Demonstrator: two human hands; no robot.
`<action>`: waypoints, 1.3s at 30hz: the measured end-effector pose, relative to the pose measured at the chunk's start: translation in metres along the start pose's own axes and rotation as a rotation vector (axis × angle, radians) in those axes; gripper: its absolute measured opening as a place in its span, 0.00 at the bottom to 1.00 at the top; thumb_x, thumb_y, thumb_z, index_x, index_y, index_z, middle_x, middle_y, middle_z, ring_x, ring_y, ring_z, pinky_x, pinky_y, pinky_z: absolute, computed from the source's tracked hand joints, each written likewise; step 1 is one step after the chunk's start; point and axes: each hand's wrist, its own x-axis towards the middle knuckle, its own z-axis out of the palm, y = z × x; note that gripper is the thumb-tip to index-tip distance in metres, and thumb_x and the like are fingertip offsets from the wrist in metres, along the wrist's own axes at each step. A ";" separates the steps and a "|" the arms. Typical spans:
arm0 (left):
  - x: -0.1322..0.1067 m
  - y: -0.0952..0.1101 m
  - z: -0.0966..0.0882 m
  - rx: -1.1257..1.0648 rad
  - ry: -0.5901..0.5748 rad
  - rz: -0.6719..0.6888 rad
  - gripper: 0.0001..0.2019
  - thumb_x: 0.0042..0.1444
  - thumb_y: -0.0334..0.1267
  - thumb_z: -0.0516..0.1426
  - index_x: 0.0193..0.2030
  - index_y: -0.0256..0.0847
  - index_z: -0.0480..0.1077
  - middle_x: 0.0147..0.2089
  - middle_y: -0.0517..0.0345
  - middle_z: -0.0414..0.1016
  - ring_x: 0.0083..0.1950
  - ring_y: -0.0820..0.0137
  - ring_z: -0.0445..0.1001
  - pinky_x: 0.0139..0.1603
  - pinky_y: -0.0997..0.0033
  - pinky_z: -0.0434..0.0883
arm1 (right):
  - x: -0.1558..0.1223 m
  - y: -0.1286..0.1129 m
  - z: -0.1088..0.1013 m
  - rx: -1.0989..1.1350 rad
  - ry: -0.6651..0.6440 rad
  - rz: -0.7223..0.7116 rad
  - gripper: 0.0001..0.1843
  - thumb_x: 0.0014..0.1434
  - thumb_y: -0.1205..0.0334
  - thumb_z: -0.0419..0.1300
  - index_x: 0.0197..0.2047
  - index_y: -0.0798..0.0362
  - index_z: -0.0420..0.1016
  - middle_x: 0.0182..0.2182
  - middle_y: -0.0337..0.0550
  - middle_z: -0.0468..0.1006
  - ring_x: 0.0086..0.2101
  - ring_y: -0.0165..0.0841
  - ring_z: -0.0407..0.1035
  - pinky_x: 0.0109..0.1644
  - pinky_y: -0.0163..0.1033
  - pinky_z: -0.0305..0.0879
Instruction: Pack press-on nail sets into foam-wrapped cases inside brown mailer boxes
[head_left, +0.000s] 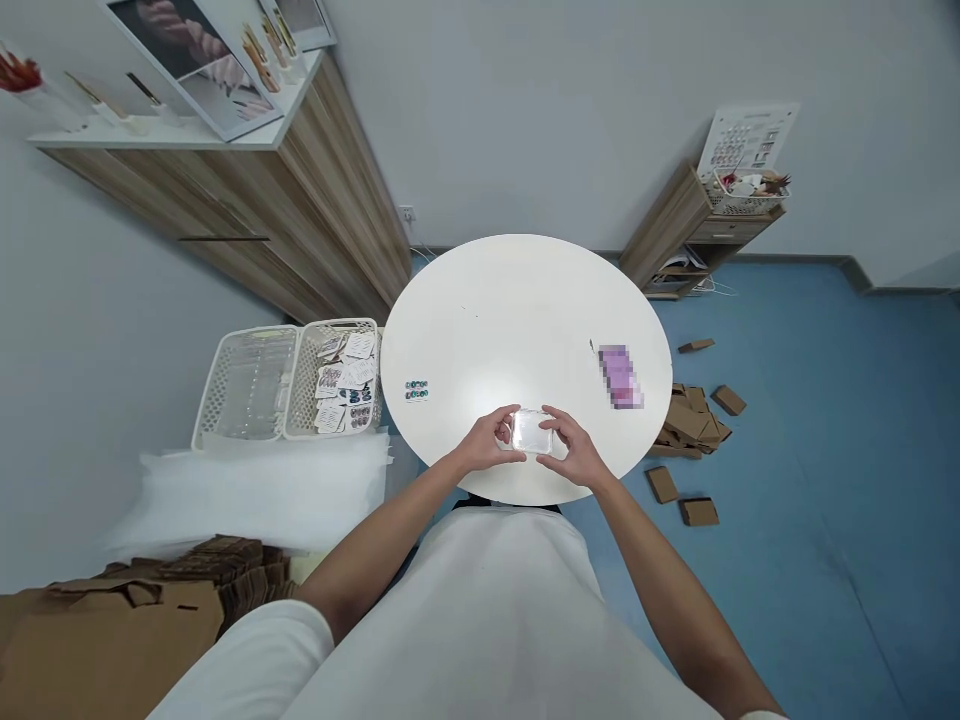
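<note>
A small clear plastic box (532,433) is held level over the near edge of the round white table (517,290). My left hand (491,440) grips its left side, fingers and thumb closed on the edge. On the right side, my right hand (574,446) pinches the box between thumb and fingers. To the left on the table lies a small card with teal press-on nails (417,390) in two rows. A blurred purple item (621,377) rests at the table's right.
Left of the table, a white basket (334,325) holds nail cards and another basket (206,395) holds clear boxes. White foam sheets (255,490) and flattened cardboard (112,640) lie nearer. Brown cartons (690,420) are scattered on the blue floor. Cabinets (315,190) stand behind.
</note>
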 end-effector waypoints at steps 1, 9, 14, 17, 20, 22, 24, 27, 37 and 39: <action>0.001 0.000 0.001 -0.005 0.001 0.009 0.38 0.34 0.38 0.65 0.55 0.47 0.57 0.37 0.61 0.63 0.30 0.77 0.63 0.36 0.71 0.67 | 0.000 0.001 -0.001 -0.004 0.001 -0.005 0.24 0.42 0.59 0.62 0.45 0.47 0.65 0.57 0.49 0.57 0.54 0.41 0.55 0.47 0.46 0.61; 0.011 0.005 0.020 -0.015 0.082 0.025 0.36 0.35 0.37 0.64 0.55 0.46 0.57 0.37 0.60 0.63 0.30 0.77 0.64 0.35 0.72 0.67 | 0.012 0.013 -0.024 -0.036 -0.079 -0.046 0.23 0.42 0.58 0.63 0.44 0.50 0.64 0.56 0.52 0.57 0.54 0.42 0.56 0.49 0.48 0.60; 0.013 0.004 0.026 -0.037 0.167 -0.009 0.37 0.34 0.38 0.65 0.54 0.46 0.57 0.36 0.60 0.64 0.31 0.76 0.65 0.36 0.71 0.66 | 0.020 0.019 -0.024 0.189 -0.109 0.025 0.33 0.39 0.57 0.65 0.50 0.47 0.60 0.56 0.50 0.55 0.51 0.40 0.59 0.49 0.46 0.61; 0.013 -0.001 0.029 -0.079 0.251 -0.044 0.38 0.34 0.38 0.65 0.54 0.45 0.56 0.37 0.60 0.64 0.32 0.77 0.65 0.36 0.72 0.66 | 0.022 0.022 -0.015 0.433 -0.067 0.176 0.40 0.38 0.56 0.66 0.54 0.43 0.53 0.54 0.47 0.58 0.42 0.34 0.66 0.45 0.44 0.64; 0.013 -0.006 0.029 -0.111 0.274 -0.072 0.40 0.29 0.38 0.67 0.53 0.45 0.57 0.41 0.58 0.64 0.32 0.77 0.66 0.36 0.73 0.65 | 0.023 0.027 -0.011 0.549 0.023 0.325 0.31 0.41 0.55 0.64 0.49 0.45 0.59 0.43 0.42 0.66 0.33 0.30 0.68 0.40 0.42 0.65; 0.013 -0.007 0.028 -0.156 0.268 -0.087 0.34 0.32 0.39 0.66 0.49 0.43 0.60 0.44 0.55 0.64 0.33 0.77 0.67 0.35 0.73 0.65 | 0.024 0.031 -0.014 0.562 0.043 0.363 0.26 0.41 0.55 0.64 0.45 0.47 0.63 0.39 0.40 0.69 0.32 0.29 0.68 0.40 0.41 0.64; 0.013 -0.008 0.027 -0.222 0.261 -0.107 0.23 0.40 0.42 0.62 0.45 0.40 0.64 0.43 0.54 0.65 0.33 0.77 0.68 0.36 0.72 0.66 | 0.025 0.035 -0.018 0.560 0.035 0.363 0.24 0.40 0.56 0.64 0.42 0.48 0.66 0.38 0.40 0.70 0.32 0.29 0.68 0.41 0.40 0.63; 0.013 -0.008 0.026 -0.282 0.243 -0.133 0.17 0.46 0.43 0.59 0.41 0.38 0.65 0.41 0.53 0.67 0.32 0.77 0.68 0.36 0.72 0.67 | 0.024 0.039 -0.023 0.544 0.031 0.355 0.23 0.41 0.55 0.63 0.43 0.49 0.67 0.39 0.42 0.70 0.33 0.29 0.67 0.42 0.41 0.63; 0.005 -0.004 0.035 -0.053 0.171 -0.080 0.42 0.30 0.38 0.67 0.56 0.45 0.56 0.47 0.53 0.63 0.35 0.75 0.67 0.37 0.70 0.68 | 0.010 0.030 -0.017 0.352 -0.174 0.203 0.42 0.39 0.56 0.65 0.57 0.40 0.53 0.59 0.47 0.48 0.35 0.30 0.67 0.39 0.43 0.68; 0.003 -0.003 0.035 -0.053 0.157 -0.089 0.40 0.32 0.38 0.66 0.56 0.44 0.56 0.45 0.54 0.64 0.34 0.75 0.67 0.37 0.69 0.68 | 0.011 0.027 -0.018 0.265 -0.204 0.136 0.42 0.38 0.56 0.66 0.57 0.42 0.55 0.57 0.48 0.51 0.36 0.32 0.66 0.38 0.43 0.69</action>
